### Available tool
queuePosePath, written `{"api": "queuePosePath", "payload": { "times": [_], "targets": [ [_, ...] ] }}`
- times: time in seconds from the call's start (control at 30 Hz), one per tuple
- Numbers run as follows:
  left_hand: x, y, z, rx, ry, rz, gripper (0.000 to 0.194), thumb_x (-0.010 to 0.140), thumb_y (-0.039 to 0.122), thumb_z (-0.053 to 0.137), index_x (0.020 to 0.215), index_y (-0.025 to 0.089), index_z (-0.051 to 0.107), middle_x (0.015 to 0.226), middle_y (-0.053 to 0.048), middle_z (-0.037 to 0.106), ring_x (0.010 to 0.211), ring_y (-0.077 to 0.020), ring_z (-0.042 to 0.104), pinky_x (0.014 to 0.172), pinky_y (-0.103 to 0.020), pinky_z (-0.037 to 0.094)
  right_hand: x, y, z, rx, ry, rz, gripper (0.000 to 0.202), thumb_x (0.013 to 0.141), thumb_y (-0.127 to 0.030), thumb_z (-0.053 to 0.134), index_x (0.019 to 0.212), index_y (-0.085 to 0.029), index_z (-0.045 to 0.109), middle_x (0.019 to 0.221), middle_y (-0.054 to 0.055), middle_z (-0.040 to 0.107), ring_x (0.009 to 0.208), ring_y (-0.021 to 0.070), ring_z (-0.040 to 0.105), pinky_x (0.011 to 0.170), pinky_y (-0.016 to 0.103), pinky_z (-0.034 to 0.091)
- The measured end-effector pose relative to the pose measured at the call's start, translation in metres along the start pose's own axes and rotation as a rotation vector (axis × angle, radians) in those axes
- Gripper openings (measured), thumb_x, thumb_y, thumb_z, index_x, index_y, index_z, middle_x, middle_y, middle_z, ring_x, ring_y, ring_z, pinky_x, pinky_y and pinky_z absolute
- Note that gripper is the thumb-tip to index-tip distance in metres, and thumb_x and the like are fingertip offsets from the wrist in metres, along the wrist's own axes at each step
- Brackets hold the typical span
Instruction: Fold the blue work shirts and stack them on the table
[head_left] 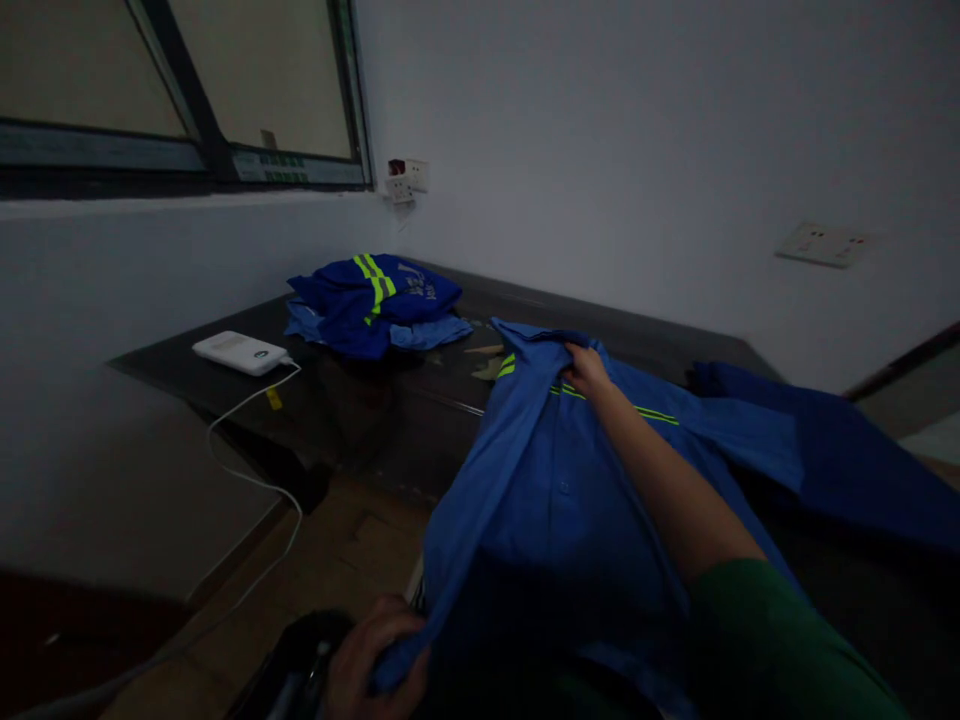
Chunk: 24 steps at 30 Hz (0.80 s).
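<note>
Where the lower edge cuts it off at the wrist, the left hand (379,660) pinches the edge of a blue shirt (555,480), with the shaded part of the cloth to its right too dark to read. The right hand (585,370), farther forward, grips the same shirt near its collar, some of its fingers hidden by the fabric. The shirt lies between and around both hands, partly on the dark counter (345,400), its middle crossed by the right forearm. To the right of the right hand, one sleeve reaches toward a darker blue garment (862,450), which runs into deep shadow. Left of the right hand sits a pile of blue clothes (375,300); its folds hide how many pieces it contains, and the lettering is hard to read. Farther left, a white device (236,352) trails a cable (300,520) that fades out toward the lower left. Just left of the left hand, a black object (300,650) is too dim to identify.
</note>
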<state>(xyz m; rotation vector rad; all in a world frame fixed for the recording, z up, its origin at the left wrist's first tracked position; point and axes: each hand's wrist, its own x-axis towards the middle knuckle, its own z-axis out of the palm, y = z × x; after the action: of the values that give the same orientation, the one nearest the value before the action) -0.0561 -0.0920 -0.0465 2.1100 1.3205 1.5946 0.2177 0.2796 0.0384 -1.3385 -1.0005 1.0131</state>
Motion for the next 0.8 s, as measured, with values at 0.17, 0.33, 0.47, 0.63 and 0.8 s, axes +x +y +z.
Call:
{"api": "queuePosePath", "payload": {
  "times": [0.17,0.33,0.47,0.63,0.8],
  "targets": [
    [-0.008,0.000,0.048,-0.088,-0.430,0.173,0.034,0.080,0.005,0.055,0.110,0.021,0.057,0.089,-0.004,0.067,0.080,-0.0137,0.065,0.070,-0.019,0.052,-0.002,0.027,-0.035,0.164,0.082,0.160,0.003,0.083,-0.018,0.054,0.084,-0.020,0.056,0.065,-0.003,0.063,0.057,0.0118,0.060,0.057,0.027,0.056],
    [-0.016,-0.017,0.075,-0.001,-0.731,0.032,0.051,0.073,-0.002,0.052,0.118,0.022,0.054,0.105,-0.006,0.063,0.096,-0.0179,0.061,0.078,-0.026,0.051,-0.003,0.045,-0.037,0.168,0.144,0.174,0.013,0.074,-0.005,0.053,0.080,-0.017,0.056,0.060,-0.005,0.060,0.053,0.0103,0.057,0.055,0.025,0.054],
    [-0.014,-0.016,0.075,0.007,-0.779,0.007,0.052,0.072,-0.004,0.051,0.117,0.022,0.054,0.106,-0.006,0.061,0.098,-0.0189,0.059,0.079,-0.028,0.050,0.000,0.047,-0.040,0.176,0.172,0.155,0.021,0.068,0.000,0.052,0.081,-0.016,0.056,0.060,-0.006,0.059,0.054,0.0095,0.058,0.056,0.024,0.054],
    [-0.019,-0.014,0.077,-0.018,-0.739,0.064,0.054,0.071,-0.003,0.050,0.119,0.022,0.053,0.104,-0.006,0.060,0.095,-0.0187,0.058,0.077,-0.028,0.048,0.004,0.048,-0.050,0.189,0.167,0.074,0.026,0.063,-0.001,0.053,0.083,-0.017,0.057,0.067,-0.005,0.062,0.062,0.0109,0.062,0.062,0.026,0.056],
    [-0.029,-0.020,0.084,-0.058,-0.598,0.158,0.046,0.075,0.001,0.049,0.116,0.020,0.056,0.095,-0.006,0.060,0.087,-0.0174,0.057,0.070,-0.026,0.045,0.013,0.055,-0.065,0.017,0.191,-0.026,0.036,0.058,-0.003,0.058,0.092,-0.016,0.058,0.077,-0.003,0.063,0.068,0.0126,0.061,0.066,0.028,0.055]
  ]
}}
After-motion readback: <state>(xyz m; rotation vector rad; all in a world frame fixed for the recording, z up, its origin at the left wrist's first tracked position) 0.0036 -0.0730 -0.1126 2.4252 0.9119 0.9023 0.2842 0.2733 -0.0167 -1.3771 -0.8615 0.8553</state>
